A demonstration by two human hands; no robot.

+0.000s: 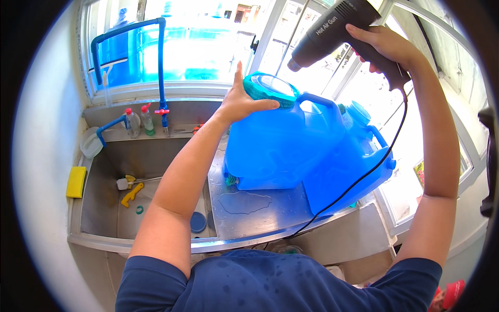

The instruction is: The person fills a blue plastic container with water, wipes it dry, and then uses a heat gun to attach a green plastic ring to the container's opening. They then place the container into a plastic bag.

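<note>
My right hand (pixel 382 49) is wrapped round the grip of a black heat gun (pixel 330 34), raised at the upper right. Its nozzle points down and left, a little apart from the round cap (pixel 273 89) of a blue plastic jug (pixel 280 148). Clear teal-tinted plastic film surrounds that cap. Against the cap's left side rests my left hand (pixel 236 101), thumb along the near side and index finger stretched upward; its other fingers are mostly hidden. The jug stands upright on the metal drainboard (pixel 241 205). A second blue jug (pixel 343 171) leans beside it on the right.
The gun's black cord (pixel 382 156) hangs across the second jug. Left lies a steel sink (pixel 101 203) with a yellow-handled tool (pixel 132 195) and a blue disc (pixel 198 222). Pump bottles (pixel 147 122) and blue pipes (pixel 162 67) stand behind it, below a window. A yellow sponge (pixel 76 182) sits on the rim.
</note>
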